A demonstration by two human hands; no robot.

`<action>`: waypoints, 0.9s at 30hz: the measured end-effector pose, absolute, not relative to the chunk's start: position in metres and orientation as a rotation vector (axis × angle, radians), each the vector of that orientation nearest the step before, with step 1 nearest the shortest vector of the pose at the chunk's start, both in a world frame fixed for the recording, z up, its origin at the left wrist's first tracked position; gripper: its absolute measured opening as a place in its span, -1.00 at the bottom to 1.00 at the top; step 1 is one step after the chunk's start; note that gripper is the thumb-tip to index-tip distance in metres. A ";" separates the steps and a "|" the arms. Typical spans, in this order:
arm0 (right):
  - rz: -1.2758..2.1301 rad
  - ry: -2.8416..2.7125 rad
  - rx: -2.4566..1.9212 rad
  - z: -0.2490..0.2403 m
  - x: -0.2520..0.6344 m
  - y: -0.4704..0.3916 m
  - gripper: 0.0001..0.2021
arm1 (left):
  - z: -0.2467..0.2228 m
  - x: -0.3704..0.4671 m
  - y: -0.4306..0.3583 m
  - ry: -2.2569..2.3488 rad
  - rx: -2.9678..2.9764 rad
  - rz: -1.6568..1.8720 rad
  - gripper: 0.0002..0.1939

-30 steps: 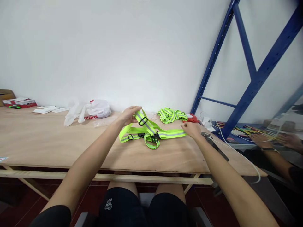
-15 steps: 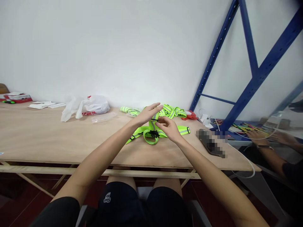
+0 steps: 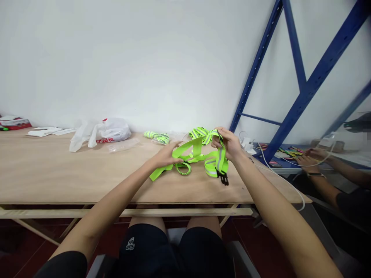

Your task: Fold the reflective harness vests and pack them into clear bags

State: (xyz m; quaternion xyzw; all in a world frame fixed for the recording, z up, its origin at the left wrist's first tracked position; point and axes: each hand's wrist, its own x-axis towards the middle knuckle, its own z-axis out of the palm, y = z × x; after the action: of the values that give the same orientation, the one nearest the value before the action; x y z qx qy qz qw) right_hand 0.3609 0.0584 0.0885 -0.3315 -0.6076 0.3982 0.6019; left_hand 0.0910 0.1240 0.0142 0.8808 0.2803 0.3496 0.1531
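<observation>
A neon-yellow reflective strap harness (image 3: 199,150) is stretched between my two hands above the table. My left hand (image 3: 167,155) grips one band of it, thumb on the near side. On the other side my right hand (image 3: 228,142) pinches a folded band, from which a grey-striped length hangs down to a black buckle (image 3: 223,178). A small rolled loop (image 3: 183,168) of the strap sits between the hands, close to the tabletop. Behind my right hand lies a pile of similar reflective straps (image 3: 199,133), partly hidden.
A bagged strap roll (image 3: 157,136) lies by the wall, left of the pile. Farther left are a white plastic bag (image 3: 114,130) and papers (image 3: 48,131). A blue metal frame (image 3: 301,92) rises at right, near a white cable (image 3: 278,177) and another person's hands (image 3: 307,160).
My hands have moved apart, the right one going right and lifting part of the harness with its buckle. The left has moved left and closed on a band. The dark phone-like object is no longer visible.
</observation>
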 end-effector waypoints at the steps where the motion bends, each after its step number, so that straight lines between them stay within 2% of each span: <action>1: 0.923 -1.399 -0.785 0.091 0.365 0.059 -0.69 | 0.009 0.089 0.127 0.770 2.527 0.856 -0.40; 3: 0.903 -1.373 -0.822 0.095 0.374 0.062 -0.68 | 0.003 0.083 0.133 0.734 2.530 0.643 -0.70; 5: 0.864 -1.350 -0.860 0.098 0.383 0.064 -0.66 | 0.005 0.074 0.137 0.775 2.534 0.626 -0.80; 8: 0.803 -1.373 -0.921 0.103 0.392 0.064 -0.62 | 0.023 0.056 0.143 0.879 2.506 0.951 -0.82; 11: 0.692 -1.452 -0.987 0.109 0.393 0.061 -0.58 | 0.055 0.035 0.147 0.985 2.441 1.332 -0.67; 14: 0.419 -1.652 -1.071 0.121 0.387 0.052 -0.58 | 0.092 0.018 0.145 1.212 2.373 1.497 -0.58; 19: -0.318 -2.153 -1.243 0.142 0.387 0.039 -0.43 | 0.138 -0.003 0.136 1.301 2.185 1.570 -0.61; 22: -0.738 -2.220 -1.389 0.146 0.402 0.043 -0.55 | 0.151 -0.022 0.133 1.231 2.006 1.537 -0.66; 24: -0.846 -2.157 -1.453 0.145 0.417 0.049 -0.64 | 0.156 -0.038 0.133 1.207 1.933 1.455 -0.73; 27: -0.830 -2.025 -1.479 0.144 0.439 0.057 -0.64 | 0.161 -0.058 0.129 1.209 1.925 1.300 -0.83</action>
State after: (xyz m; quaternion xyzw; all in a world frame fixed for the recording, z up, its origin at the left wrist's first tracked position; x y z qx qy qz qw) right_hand 0.4389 0.0567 0.1437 -0.5423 -0.7429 -0.3045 0.2475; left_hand -0.0585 0.1291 0.1608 0.7102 0.4460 0.4795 0.2584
